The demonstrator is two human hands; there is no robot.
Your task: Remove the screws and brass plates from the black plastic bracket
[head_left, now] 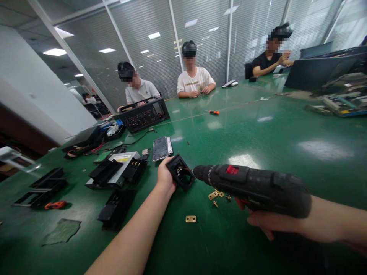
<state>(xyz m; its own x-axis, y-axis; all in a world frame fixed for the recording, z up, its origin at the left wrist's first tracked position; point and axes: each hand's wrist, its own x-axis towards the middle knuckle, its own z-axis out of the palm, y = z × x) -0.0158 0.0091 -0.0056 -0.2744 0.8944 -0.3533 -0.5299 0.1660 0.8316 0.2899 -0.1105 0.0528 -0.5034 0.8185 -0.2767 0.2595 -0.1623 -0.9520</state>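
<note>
My left hand [166, 177] grips a black plastic housing [180, 172] by its left side, tilted above the table. Brass-coloured parts show inside its opening. A black cordless drill [252, 187] with a red switch on top is in my right hand [266, 221], one finger near the trigger. Its bit points left into the housing; whether the tip touches a screw I cannot tell. Below the drill lie small brass plates [213, 195] and several screws [215, 204]. Another brass plate with two holes [190, 219] rests nearer me.
Similar black housings [116, 208] and a silver-grey metal box [126, 157] stand to the left. An orange-handled tool [55, 205] lies beyond them, and an orange screwdriver [214, 112] farther back. Three people sit across the green table [272, 133], one behind a black case [146, 114].
</note>
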